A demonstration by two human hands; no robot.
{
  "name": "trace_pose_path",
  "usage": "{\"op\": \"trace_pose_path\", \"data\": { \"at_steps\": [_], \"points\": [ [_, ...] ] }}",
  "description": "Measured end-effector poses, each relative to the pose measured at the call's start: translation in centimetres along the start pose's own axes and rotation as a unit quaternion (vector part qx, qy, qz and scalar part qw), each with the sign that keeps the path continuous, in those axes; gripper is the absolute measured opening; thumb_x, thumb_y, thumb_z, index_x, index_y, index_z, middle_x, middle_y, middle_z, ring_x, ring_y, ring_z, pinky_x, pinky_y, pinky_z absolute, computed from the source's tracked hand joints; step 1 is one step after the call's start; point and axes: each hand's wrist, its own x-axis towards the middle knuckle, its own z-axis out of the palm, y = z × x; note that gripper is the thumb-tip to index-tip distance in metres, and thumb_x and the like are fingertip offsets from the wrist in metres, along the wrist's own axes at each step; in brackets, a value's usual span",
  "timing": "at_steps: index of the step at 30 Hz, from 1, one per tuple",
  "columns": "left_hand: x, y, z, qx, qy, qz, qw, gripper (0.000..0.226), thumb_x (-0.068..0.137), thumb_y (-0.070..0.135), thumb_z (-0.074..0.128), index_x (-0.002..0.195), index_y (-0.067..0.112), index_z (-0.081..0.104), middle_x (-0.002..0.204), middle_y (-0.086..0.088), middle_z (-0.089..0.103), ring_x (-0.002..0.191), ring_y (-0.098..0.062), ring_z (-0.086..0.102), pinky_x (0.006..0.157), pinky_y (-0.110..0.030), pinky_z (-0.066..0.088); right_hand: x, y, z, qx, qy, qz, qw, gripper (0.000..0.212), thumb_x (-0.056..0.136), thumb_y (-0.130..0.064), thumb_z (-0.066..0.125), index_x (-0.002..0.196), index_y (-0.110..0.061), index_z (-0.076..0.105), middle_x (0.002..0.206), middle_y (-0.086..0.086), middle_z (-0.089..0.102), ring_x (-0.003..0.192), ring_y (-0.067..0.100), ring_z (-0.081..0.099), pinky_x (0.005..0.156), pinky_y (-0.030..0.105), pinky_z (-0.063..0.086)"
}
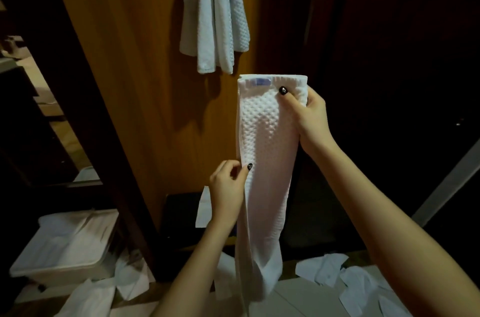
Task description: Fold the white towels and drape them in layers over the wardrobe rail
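Bedroom: wooden wardrobe (145,82), hanging towels (214,15)

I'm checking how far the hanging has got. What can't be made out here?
Head view:
- Rail: beyond the top edge, above the hung towels.
- Blue label on the held towel: too blurred to read.
- Wardrobe interior on the right: lost in darkness.

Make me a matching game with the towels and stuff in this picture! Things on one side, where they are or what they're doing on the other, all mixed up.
Things:
1. held towel
2. hanging towels
3. white tub
4. left hand

Places or states:
A. low down on the left
B. pinching a towel's side edge
C. high up, against the wooden panel
D. long and folded, in the middle

Pairs: 1-D, 2-C, 3-A, 4-B
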Motion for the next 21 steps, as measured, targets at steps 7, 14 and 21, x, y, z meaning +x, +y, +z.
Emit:
{"op": "trace_pose_path", "data": {
  "at_steps": [7,14,21],
  "points": [
    [1.4,1.4,0.1,-0.182,-0.101,-0.079,0.975,0.016,0.093,0.011,0.062,0.084,0.017,0.051,0.075,-0.005,0.058,0.068,-0.008,0.055,0.059,-0.019,0.042,1.8,-1.3,-1.6,0.023,-0.018,0.000,1.000,0.009,0.094,-0.014,0.062,0.100,-0.008,0.066,0.095,0.010,0.071,0.088,0.024,0.069,0.080,0.039,0.057],
    [3.9,3.7,0.0,-0.187,-0.243,-0.068,0.949,0.011,0.088,0.018,0.070,0.081,0.015,0.063,0.074,0.014,0.068,0.072,0.007,0.061,0.064,-0.013,0.045,4.7,-4.4,-2.9,0.047,-0.065,0.003,0.997,0.016,0.096,-0.014,0.058,0.109,-0.006,0.063,0.104,0.011,0.070,0.096,0.024,0.069,0.086,0.039,0.057],
    [5.5,4.4,0.3,-0.147,-0.172,-0.058,0.972,0.026,0.086,0.022,0.072,0.070,0.003,0.068,0.089,-0.001,0.062,0.094,-0.012,0.055,0.071,-0.020,0.033,7.0,-6.5,-3.7,0.052,-0.138,0.042,0.988,0.023,0.097,-0.014,0.053,0.116,-0.003,0.060,0.102,0.007,0.071,0.093,0.020,0.070,0.080,0.032,0.056]
  ]
}}
